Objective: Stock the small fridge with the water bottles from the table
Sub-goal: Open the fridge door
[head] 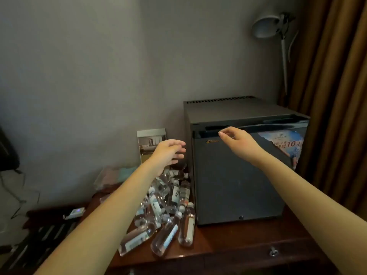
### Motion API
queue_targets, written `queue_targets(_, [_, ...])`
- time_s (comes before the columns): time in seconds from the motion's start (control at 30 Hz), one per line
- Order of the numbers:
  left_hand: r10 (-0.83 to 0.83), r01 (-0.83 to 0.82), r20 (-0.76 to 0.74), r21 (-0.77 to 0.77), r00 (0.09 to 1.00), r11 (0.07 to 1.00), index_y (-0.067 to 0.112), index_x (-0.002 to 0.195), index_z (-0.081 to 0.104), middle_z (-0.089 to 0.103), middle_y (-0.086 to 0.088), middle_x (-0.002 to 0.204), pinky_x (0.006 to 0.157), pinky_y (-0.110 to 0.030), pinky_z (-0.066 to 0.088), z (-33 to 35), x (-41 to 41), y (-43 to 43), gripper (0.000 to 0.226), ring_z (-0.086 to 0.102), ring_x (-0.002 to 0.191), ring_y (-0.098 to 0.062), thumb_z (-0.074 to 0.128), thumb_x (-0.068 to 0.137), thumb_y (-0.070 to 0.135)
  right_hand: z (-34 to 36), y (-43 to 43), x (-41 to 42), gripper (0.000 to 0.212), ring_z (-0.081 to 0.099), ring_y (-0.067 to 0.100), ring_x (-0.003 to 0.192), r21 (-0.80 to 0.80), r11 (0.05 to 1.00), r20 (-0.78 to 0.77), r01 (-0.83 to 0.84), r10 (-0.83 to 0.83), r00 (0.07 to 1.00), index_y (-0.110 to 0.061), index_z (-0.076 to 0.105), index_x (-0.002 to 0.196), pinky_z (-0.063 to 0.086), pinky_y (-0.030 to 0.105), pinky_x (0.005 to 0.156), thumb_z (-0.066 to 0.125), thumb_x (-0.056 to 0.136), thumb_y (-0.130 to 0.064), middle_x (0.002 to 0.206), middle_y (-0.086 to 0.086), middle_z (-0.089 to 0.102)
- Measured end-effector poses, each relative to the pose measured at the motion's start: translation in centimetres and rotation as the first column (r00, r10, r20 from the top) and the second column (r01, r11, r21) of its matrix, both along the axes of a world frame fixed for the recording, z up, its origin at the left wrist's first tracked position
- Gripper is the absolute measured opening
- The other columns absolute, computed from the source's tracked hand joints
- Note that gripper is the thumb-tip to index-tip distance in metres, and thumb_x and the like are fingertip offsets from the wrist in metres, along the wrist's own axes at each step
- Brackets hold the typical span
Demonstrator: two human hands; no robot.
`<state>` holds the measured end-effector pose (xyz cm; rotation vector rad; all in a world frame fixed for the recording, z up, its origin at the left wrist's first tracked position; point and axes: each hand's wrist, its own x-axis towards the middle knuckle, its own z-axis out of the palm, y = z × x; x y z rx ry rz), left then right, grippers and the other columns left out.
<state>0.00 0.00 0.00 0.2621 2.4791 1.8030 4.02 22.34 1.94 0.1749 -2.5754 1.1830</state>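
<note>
The wooden desk (228, 245) carried a small dark fridge (244, 175) at its right side, door shut, with a recessed handle (210, 132) along the door's top edge and a printed sticker (286, 143) at its upper right corner. The water bottles (164, 207) lay in a loose pile on the desk, just beside the fridge's left wall, most on their sides. The right hand (236, 139) was in front of the handle, fingers loosely curled, holding nothing. The left hand (170, 153) hovered above the pile, fingers spread and empty.
</note>
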Motion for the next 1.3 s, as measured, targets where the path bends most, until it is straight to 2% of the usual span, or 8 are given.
queue_targets(0.23, [-0.129,0.116,-0.161,-0.087,0.979,0.989,0.029,0.097,0.06,0.061,0.009,0.1,0.071,-0.022,0.047,2.6,-4.9,-1.5,0.02,0.061,0.083,-0.006,0.044,0.096,0.017,1.1,-3.7,-4.1,0.037,0.047,0.022,0.12,0.183,0.968,-0.082,0.171,-0.159,0.984,-0.018,0.051,0.126,0.04,0.033,0.098,0.045,0.095,-0.037,0.129,0.005,0.049])
queue_targets(0.43, [-0.253,0.133,-0.318,-0.353,0.914,0.926,0.021,0.137,0.042,0.039,0.001,0.146,0.103,-0.032,0.037,1.7,-7.9,-1.1,0.045,0.041,0.132,-0.019,0.045,0.094,0.009,-1.2,-6.6,-5.5,0.056,0.04,0.03,0.13,0.347,0.897,-0.061,0.272,-0.268,0.961,-0.013,0.033,0.14,0.026,0.046,0.113,0.043,0.094,-0.044,0.141,0.01,0.042])
queue_targets(0.63, [-0.403,0.141,-0.332,-0.598,0.853,0.789,0.023,0.149,0.016,0.012,0.003,0.158,0.115,-0.039,0.023,0.2,-10.1,0.1,0.067,0.011,0.145,-0.025,0.044,0.091,0.001,-3.1,-7.1,-6.5,0.06,0.041,0.024,0.13,0.443,0.817,-0.151,0.369,-0.338,0.929,-0.014,0.035,0.139,0.015,0.051,0.115,0.044,0.092,-0.05,0.138,0.006,0.044])
queue_targets(0.8, [-0.397,0.192,-0.239,-0.589,0.886,0.785,0.022,0.149,0.004,0.018,-0.007,0.156,0.097,-0.046,0.043,-2.3,-11.1,1.1,0.078,0.03,0.136,-0.037,0.049,0.088,0.006,-4.0,-8.1,-7.2,0.067,0.036,0.022,0.134,0.447,0.75,-0.258,0.488,-0.414,0.873,-0.016,0.037,0.138,0.016,0.052,0.114,0.043,0.087,-0.059,0.137,0.005,0.046])
queue_targets(0.9, [-0.363,0.197,-0.23,-0.53,0.903,0.825,0.022,0.149,-0.005,0.007,-0.006,0.158,0.112,-0.045,0.025,-4.0,-11.2,1.7,0.085,0.01,0.144,-0.034,0.054,0.088,0.009,-4.3,-9.1,-7.7,0.067,0.042,0.022,0.128,0.426,0.687,-0.342,0.589,-0.48,0.808,-0.015,0.042,0.133,0.025,0.046,0.11,0.044,0.085,-0.061,0.131,0.005,0.051])
queue_targets(1.0, [-0.354,0.168,-0.352,-0.462,0.867,0.871,0.024,0.148,-0.01,-0.003,-0.006,0.159,0.114,-0.044,0.018,-4.1,-11.4,2.4,0.09,0.005,0.145,-0.032,0.055,0.087,0.009,-4.0,-9.0,-7.9,0.063,0.047,0.021,0.123,0.433,0.647,-0.384,0.627,-0.497,0.778,-0.015,0.044,0.131,0.027,0.044,0.107,0.045,0.086,-0.059,0.125,0.004,0.054])
queue_targets(1.1, [-0.353,0.116,-0.499,-0.444,0.791,0.888,0.025,0.149,0.0,0.0,-0.004,0.159,0.11,-0.047,0.027,-3.2,-11.9,3.1,0.085,0.01,0.144,-0.032,0.054,0.087,0.006,-4.1,-8.6,-7.9,0.059,0.05,0.021,0.119,0.447,0.638,-0.406,0.627,-0.48,0.778,-0.016,0.044,0.131,0.027,0.044,0.106,0.048,0.086,-0.055,0.123,0.003,0.055])
queue_targets(1.3, [-0.388,0.073,-0.554,-0.505,0.736,0.86,0.02,0.147,0.02,0.021,0.0,0.154,0.112,-0.044,0.027,-2.1,-13.1,3.2,0.08,0.021,0.139,-0.03,0.057,0.078,0.004,-4.1,-8.6,-8.1,0.056,0.053,0.023,0.113,0.479,0.611,-0.425,0.63,-0.467,0.776,-0.018,0.05,0.125,0.026,0.043,0.108,0.05,0.084,-0.056,0.116,0.004,0.058])
